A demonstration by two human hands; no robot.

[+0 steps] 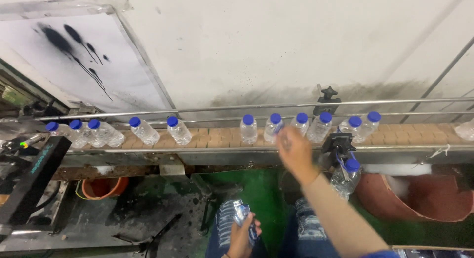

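The fingers of the right hand are blurred as they reach over the near rail to a clear plastic water bottle with a blue screw cap standing on the tan slatted conveyor belt, so whether they are spread or closing I cannot tell; the left hand, low over the lap, is curled around a bundle of blue-and-white label sleeves. The bottle looks small, filled and light, with thin smooth walls that would dent and perhaps slip, so the ribbed mid-body or the stiff neck under the cap seems the surest grip.
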